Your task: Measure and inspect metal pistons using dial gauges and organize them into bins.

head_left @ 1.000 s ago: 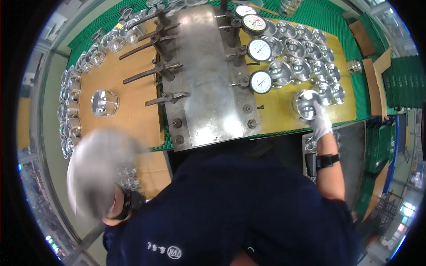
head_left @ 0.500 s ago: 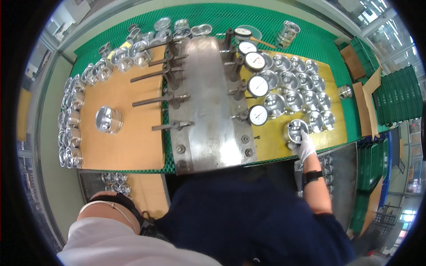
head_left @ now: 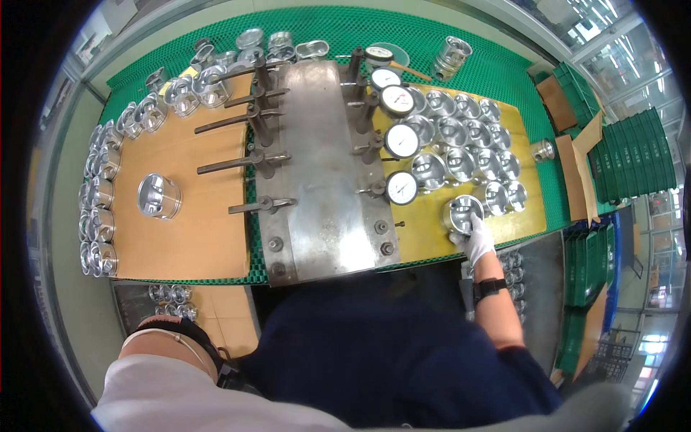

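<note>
My right hand, in a white glove with a black band at the wrist, is closed round the near side of a shiny metal piston. This piston stands on the yellow board, at the near end of several rows of pistons, its hollow end facing up. A large white-gloved shape close to the camera at the lower left appears to be my left hand; a black band circles the bare skin beside it. Its fingers are hidden. Another piston stands alone on the brown cardboard at left.
A steel fixture plate with lever clamps and dial gauges divides the green-matted bench. More pistons line the cardboard's left and far edges. Stacked green crates and an open carton stand at right.
The whole view has shifted, so the bench appears slightly farther left. My right hand keeps its hold on the same piston, with no clear movement. A blurred whitish shape shows more at the lower right.
</note>
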{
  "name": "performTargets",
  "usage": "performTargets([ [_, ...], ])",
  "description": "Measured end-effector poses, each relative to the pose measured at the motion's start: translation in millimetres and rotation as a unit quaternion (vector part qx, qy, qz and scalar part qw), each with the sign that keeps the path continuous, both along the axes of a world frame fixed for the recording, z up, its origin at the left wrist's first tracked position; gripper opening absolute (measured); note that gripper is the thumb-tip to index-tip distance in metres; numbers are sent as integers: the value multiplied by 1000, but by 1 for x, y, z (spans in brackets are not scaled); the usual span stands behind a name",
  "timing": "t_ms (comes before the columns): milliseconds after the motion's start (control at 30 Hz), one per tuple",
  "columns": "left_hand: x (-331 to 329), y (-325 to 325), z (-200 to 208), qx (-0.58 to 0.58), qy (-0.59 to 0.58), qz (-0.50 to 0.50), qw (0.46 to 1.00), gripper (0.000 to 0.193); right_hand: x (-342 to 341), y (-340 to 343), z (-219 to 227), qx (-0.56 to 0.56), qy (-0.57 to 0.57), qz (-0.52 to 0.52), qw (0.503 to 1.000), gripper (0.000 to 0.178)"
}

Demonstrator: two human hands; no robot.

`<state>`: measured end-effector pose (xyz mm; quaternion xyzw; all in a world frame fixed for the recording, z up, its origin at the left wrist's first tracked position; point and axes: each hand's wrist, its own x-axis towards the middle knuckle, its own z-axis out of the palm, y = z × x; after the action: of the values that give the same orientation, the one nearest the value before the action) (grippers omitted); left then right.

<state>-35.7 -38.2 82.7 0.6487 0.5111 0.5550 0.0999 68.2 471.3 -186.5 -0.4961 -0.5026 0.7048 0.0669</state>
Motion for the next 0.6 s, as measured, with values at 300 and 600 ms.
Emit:
performTargets([
  [300,12,-73,-11,-4,-18,50,999,39,3,-7,-3,2,4,-3,1000,35],
  [600,30,-102,-4,-13,-46,108,993,40,-10,-4,0,-15,-7,21,1000,33],
])
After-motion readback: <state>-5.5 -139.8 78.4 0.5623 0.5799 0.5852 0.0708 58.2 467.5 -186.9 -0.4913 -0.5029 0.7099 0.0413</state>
